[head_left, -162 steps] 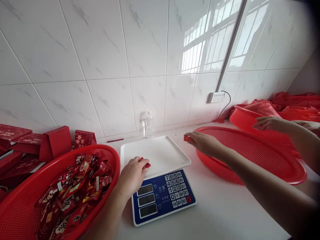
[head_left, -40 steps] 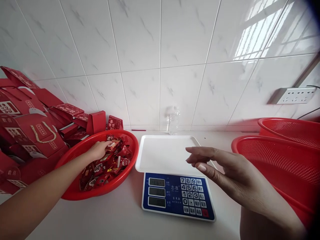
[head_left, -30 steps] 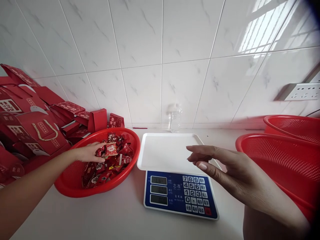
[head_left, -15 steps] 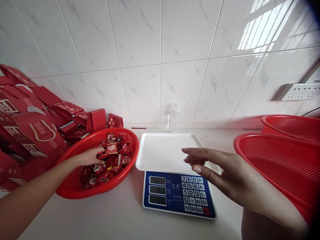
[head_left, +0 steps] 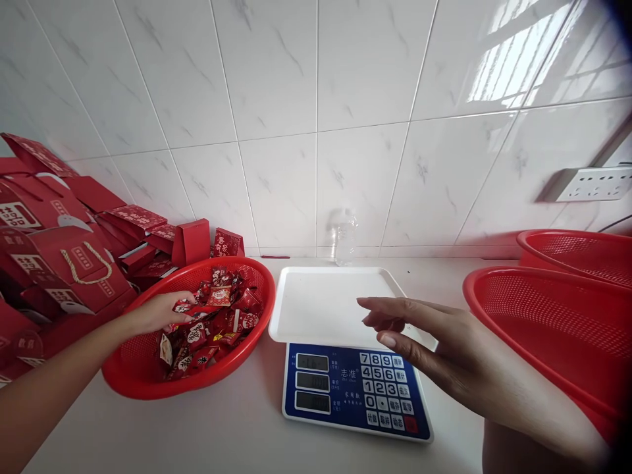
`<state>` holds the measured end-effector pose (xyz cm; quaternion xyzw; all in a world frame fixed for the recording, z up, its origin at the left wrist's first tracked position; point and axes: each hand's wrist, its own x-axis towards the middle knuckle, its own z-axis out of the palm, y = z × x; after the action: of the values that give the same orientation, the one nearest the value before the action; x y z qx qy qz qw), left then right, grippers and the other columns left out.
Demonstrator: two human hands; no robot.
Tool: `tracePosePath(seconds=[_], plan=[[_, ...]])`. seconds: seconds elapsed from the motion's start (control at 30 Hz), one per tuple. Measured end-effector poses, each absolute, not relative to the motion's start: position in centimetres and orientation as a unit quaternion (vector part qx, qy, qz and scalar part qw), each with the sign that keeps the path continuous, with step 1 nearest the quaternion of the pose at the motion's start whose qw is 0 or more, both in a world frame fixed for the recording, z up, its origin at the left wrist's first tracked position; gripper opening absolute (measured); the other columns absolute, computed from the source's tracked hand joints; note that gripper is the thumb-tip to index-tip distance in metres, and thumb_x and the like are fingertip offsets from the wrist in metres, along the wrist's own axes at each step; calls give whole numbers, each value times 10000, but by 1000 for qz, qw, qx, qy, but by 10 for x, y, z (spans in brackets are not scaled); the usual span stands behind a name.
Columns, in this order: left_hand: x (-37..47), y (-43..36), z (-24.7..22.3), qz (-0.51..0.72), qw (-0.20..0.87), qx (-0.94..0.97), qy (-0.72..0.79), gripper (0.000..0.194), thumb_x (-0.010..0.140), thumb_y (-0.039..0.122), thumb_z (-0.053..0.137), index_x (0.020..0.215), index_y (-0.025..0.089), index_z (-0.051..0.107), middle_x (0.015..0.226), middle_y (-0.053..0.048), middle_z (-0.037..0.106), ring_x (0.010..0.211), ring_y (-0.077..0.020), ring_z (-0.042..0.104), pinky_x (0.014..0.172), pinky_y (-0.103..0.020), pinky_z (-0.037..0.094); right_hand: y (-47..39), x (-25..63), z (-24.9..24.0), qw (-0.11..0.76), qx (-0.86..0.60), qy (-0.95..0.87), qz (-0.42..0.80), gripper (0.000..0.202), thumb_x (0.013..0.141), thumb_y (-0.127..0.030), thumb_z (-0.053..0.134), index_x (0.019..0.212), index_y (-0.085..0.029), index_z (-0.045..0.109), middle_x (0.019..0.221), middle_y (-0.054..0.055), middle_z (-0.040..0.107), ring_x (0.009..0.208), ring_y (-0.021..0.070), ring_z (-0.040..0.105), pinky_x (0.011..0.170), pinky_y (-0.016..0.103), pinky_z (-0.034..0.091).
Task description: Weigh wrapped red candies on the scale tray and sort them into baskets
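A red plastic basket (head_left: 133,382) at the left holds many small red-wrapped packets (head_left: 197,334). Inside it, my left hand (head_left: 160,311) touches the packets at the left part of the pile, its fingers curled apart with nothing clearly gripped. My right hand (head_left: 424,336) hovers over the right side of a white weighing tray (head_left: 320,303), fingers stretched forward, thumb apart, holding nothing. Below the tray lies the scale's blue panel (head_left: 348,418) with three displays and a keypad. The tray carries nothing.
Red gift boxes (head_left: 83,260) are heaped at the far left. A clear plastic bottle (head_left: 345,240) stands by the tiled wall. Two red baskets are at the right, the nearer one (head_left: 543,329) beside my right hand. A power strip (head_left: 592,184) is on the wall.
My left hand has shifted left and slightly back across the packets, and the basket's left side has moved a little left. My right hand is nearly unmoved.
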<state>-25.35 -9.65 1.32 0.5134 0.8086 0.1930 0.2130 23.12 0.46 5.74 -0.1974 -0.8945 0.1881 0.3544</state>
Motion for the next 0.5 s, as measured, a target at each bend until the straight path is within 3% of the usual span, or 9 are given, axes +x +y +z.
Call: tracePosePath(seconds=[0.17,0.33,0.5], plan=[[-254,-104,26,215,236,506,801,511,483,547,804,821,223,599,677,18,603,567,-203,571,524,-309,514,3,232,59,337,-206,-900,184,316,985,-339,544,1272,-273,657,983,41,799,843,175,763,701,248,631],[-259,-117,45,218,229,503,804,446,566,542,773,837,218,631,866,-15,689,687,-226,630,620,-327,563,2,233,59,342,-199,-901,177,311,987,-340,539,1267,-274,655,1000,33,799,841,167,762,702,239,631],[-266,-133,50,187,204,496,823,521,551,660,729,812,217,645,891,-45,740,663,-268,701,618,-357,585,4,234,57,339,-196,-903,174,314,990,-332,532,1285,-296,635,1019,21,796,854,159,761,705,230,630]])
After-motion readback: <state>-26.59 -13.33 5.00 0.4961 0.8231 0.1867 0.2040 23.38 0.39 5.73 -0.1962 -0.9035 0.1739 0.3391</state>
